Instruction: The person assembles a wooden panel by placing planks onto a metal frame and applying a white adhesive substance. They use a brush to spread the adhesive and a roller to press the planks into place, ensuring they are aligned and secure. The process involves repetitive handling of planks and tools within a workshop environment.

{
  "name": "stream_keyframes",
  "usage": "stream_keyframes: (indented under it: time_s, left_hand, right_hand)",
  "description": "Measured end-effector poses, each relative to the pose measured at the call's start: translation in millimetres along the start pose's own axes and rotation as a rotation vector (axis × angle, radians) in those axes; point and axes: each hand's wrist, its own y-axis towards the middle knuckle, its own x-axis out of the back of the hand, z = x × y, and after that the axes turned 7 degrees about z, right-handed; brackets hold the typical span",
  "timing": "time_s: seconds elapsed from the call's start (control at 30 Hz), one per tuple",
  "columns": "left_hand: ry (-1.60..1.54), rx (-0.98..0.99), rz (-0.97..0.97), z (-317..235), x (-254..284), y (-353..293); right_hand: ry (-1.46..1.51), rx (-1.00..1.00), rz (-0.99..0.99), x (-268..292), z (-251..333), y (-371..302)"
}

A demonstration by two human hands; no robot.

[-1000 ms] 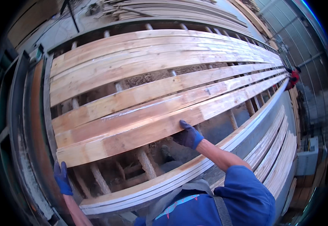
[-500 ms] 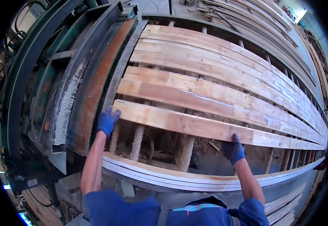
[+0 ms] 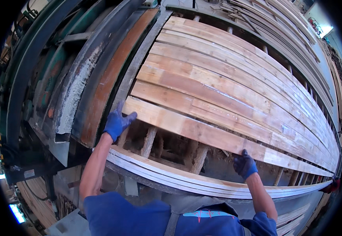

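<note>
A long pale wooden plank (image 3: 186, 125) lies nearest me on the rack, its left end beside a metal edge. My left hand (image 3: 117, 122), in a blue glove, is at that left end, thumb spread from the fingers and touching the plank's near corner. Further right along the same plank, my right hand (image 3: 244, 164), in a dark blue glove, has its fingers bent against the near edge; their undersides are hidden. Beyond lie several more planks (image 3: 218, 88) side by side, with shiny whitish streaks on some.
Round rough bars (image 3: 198, 159) cross the open gap. On my side is a stack of white-edged planks (image 3: 171, 185). Steel beams (image 3: 104, 74) of a machine stand left. Loose boards (image 3: 285, 43) are piled beyond. Another person's red glove (image 3: 330, 185) shows at the far right end.
The planks beyond have closed up, and the gaps between them are narrower. The near plank sits closer to its neighbour. My left hand's thumb and fingers have spread apart. The view has shifted slightly.
</note>
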Motion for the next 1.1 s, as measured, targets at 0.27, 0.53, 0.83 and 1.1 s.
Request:
stream_keyframes:
  time_s: [0.27,0.53,0.83,1.1]
  left_hand:
    - [0.142,0.112,0.102,13.1,-18.5,-1.1]
    - [0.179,0.051,0.045,-0.7,-18.5,15.2]
    - [0.346,-0.122,-0.070,-63.7,31.7,62.3]
    - [-0.725,-0.038,0.026,105.4,97.7,-93.6]
  right_hand:
    - [-0.021,-0.030,-0.019,1.8,4.5,13.7]
    - [0.067,0.124,-0.048,0.9,12.3,41.1]
    - [0.006,0.225,0.106,-6.5,69.9,106.9]
    - [-0.234,0.216,0.337,11.5,64.2,75.0]
